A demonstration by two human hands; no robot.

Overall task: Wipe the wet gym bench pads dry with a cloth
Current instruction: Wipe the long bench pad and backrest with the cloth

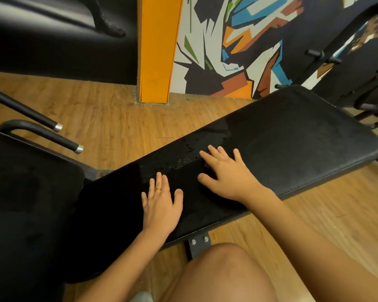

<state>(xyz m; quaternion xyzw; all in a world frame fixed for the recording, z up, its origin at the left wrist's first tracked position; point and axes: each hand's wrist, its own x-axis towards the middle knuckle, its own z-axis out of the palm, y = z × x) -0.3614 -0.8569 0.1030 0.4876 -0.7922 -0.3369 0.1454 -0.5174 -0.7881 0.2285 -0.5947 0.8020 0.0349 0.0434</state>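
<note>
A long black bench pad [292, 136] runs from lower left to upper right. Water drops and a wet sheen [183, 158] sit near its far edge, just left of my right hand. My right hand [225, 173] lies flat with fingers spread, pressing down a cloth [206, 164]. The cloth is almost hidden; only a small purple bit shows between the fingers. My left hand [159, 205] rests flat on the pad's near left part, fingers apart, holding nothing. A second black pad [31, 192] adjoins on the left.
Two black metal handles with silver ends [59, 127] [79, 149] stick out over the wooden floor [118, 118] at left. An orange pillar [157, 51] and a painted wall [238, 51] stand behind. A black metal rack [358, 68] is at right. My knee [227, 275] is below the bench.
</note>
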